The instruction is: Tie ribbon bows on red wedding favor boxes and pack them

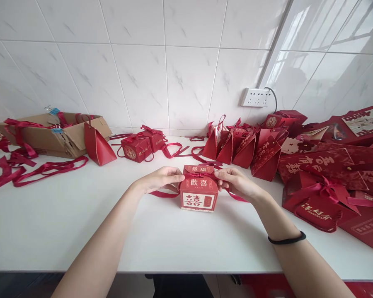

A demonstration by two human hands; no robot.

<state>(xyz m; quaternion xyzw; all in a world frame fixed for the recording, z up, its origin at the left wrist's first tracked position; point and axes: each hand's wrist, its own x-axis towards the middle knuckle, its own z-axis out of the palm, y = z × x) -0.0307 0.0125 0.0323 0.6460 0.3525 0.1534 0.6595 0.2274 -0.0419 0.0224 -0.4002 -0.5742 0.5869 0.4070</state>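
A red gift box [199, 200] with gold and white lettering stands upright on the white table in front of me. A dark red ribbon [200, 174] crosses its top, just under the folded flap, and its tails trail down behind both sides. At the upper left edge of the box, my left hand [161, 179] is closed, fingertips pinching the ribbon. My right hand [236, 181] pinches the ribbon at the upper right edge, its fingers partly curled out of sight. A black band circles my right wrist.
A cardboard box [56, 138] of ribbons stands at the left, beside a red triangular box [98, 145]. Two small red boxes [136, 149] sit behind, near loose ribbons. Red bags and boxes [320, 198] pile up at the right, under a wall socket [255, 97].
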